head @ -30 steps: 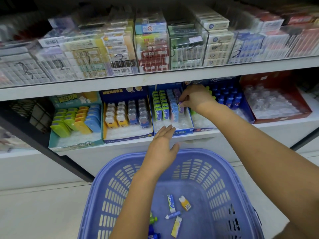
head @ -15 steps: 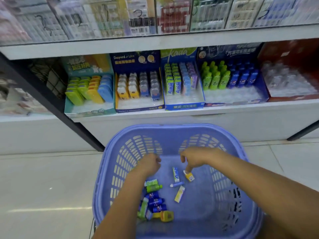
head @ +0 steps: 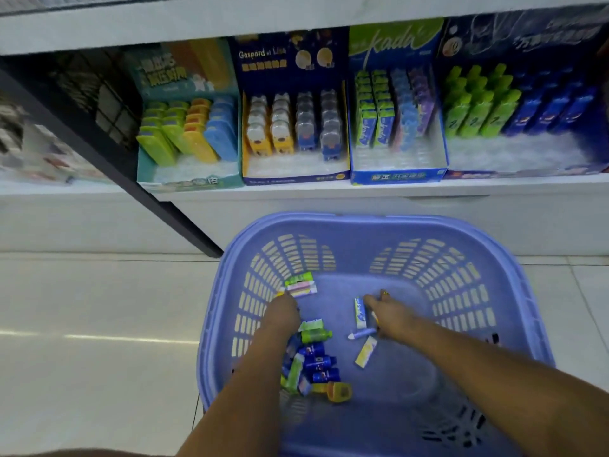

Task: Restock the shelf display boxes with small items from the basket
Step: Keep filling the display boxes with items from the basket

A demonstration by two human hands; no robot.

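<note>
Both hands are down in the basket now, where a second ago the right was up at the shelf. Nearest, at the basket's 7 o'clock, the loose pile waits. The left hand has closed round a small stack of packs, lifted toward 11 o'clock by the wall. The right hand stretches to the blue pack at centre, fingertips at it; gripping or not, I can't tell. Far off at 12 o'clock, the kada box shows bare floor up front. One placement looks done, the next load is being gathered.
</note>
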